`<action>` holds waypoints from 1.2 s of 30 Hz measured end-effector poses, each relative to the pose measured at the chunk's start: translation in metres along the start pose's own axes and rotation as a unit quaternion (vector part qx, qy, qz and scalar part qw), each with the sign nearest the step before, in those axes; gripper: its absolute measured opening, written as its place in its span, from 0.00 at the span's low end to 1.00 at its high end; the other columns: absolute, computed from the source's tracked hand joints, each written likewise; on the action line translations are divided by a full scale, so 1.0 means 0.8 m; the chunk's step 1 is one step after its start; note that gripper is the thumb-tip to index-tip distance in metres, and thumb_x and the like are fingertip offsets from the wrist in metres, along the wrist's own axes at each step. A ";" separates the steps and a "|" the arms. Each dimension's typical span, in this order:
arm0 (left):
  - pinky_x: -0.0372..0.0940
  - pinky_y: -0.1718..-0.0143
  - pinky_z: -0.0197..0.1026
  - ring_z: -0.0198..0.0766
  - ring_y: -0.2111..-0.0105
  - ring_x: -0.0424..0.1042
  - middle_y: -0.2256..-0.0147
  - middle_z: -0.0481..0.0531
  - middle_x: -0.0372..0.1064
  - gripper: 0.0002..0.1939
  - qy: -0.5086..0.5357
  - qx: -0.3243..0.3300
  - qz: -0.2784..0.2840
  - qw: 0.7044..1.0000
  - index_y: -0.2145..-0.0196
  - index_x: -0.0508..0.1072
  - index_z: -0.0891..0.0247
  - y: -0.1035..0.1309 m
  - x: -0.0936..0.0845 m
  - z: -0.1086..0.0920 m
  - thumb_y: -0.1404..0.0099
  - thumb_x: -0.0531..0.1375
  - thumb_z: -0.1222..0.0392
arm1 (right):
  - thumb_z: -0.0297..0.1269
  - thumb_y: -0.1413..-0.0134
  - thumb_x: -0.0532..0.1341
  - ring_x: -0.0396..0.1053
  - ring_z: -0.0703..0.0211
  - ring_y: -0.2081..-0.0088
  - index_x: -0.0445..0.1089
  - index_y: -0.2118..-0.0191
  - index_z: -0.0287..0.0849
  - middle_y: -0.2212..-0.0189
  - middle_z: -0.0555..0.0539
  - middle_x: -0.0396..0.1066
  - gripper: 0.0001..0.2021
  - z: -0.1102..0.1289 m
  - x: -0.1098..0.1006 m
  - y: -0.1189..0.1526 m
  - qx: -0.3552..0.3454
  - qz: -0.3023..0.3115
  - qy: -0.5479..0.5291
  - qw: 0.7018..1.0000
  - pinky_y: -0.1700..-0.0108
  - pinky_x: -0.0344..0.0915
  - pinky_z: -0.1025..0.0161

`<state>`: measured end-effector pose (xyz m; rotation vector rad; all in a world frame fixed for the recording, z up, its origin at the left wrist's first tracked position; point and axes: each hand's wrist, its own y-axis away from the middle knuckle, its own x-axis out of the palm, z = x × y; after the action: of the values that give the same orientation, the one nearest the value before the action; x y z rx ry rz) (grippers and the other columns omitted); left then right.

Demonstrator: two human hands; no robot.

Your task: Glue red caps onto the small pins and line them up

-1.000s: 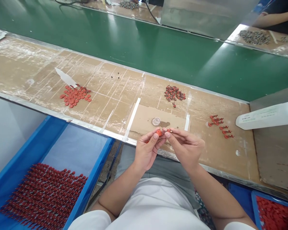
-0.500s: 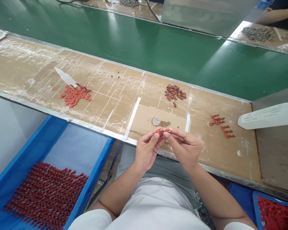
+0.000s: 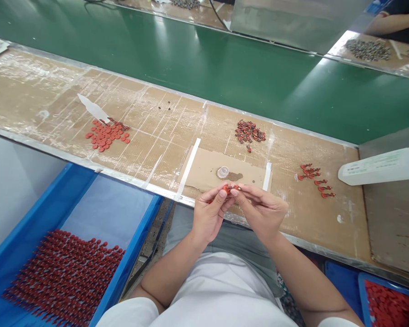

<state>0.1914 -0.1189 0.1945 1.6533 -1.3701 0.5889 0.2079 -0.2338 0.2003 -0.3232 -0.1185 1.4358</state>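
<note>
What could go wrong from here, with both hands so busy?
The left hand pinches a small red piece and the right hand a red-and-dark part, close to the edge of the table; either could slip and drop off.

The small round dish sits just beyond the fingers, so a knuckle might knock it.

The pile of red discs lies loose and could scatter if a sleeve or arm brushed it.

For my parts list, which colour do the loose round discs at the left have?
The discs are light red, clearest in the head view.
</note>
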 end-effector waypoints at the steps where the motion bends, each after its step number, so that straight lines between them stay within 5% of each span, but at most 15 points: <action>1: 0.72 0.56 0.31 0.33 0.59 0.77 0.60 0.52 0.79 0.08 0.001 0.000 0.001 1.000 0.61 0.81 0.61 0.000 0.000 0.000 0.40 0.66 0.62 | 0.28 0.53 0.70 0.79 0.55 0.63 0.79 0.60 0.49 0.62 0.49 0.79 0.13 0.000 0.000 0.000 0.000 0.000 0.001 1.000 0.57 0.79 0.60; 9: 0.72 0.57 0.31 0.33 0.60 0.78 0.61 0.52 0.79 0.07 -0.009 0.011 -0.001 1.000 0.62 0.81 0.61 0.000 0.001 0.000 0.41 0.67 0.62 | 0.28 0.53 0.70 0.79 0.57 0.65 0.79 0.59 0.50 0.62 0.50 0.80 0.14 0.002 -0.001 -0.001 -0.010 0.004 0.015 1.000 0.60 0.79 0.62; 18: 0.74 0.54 0.44 0.42 0.59 0.78 0.61 0.54 0.79 0.09 -0.042 0.038 -0.006 0.998 0.63 0.81 0.61 0.003 0.000 -0.003 0.44 0.69 0.62 | 0.27 0.53 0.70 0.79 0.59 0.65 0.78 0.59 0.52 0.62 0.53 0.80 0.15 0.004 -0.004 -0.001 -0.025 0.024 0.015 0.999 0.62 0.78 0.64; 36: 0.74 0.55 0.43 0.43 0.60 0.78 0.63 0.55 0.79 0.10 -0.052 0.037 -0.021 0.998 0.65 0.82 0.59 0.005 0.003 0.001 0.48 0.71 0.59 | 0.29 0.53 0.70 0.79 0.57 0.66 0.78 0.58 0.50 0.62 0.52 0.79 0.14 -0.002 -0.007 0.006 -0.056 -0.004 0.036 0.998 0.61 0.80 0.61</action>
<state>0.1881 -0.1207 0.1973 1.7903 -1.3988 0.5421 0.2029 -0.2392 0.1979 -0.4653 -0.1430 1.4111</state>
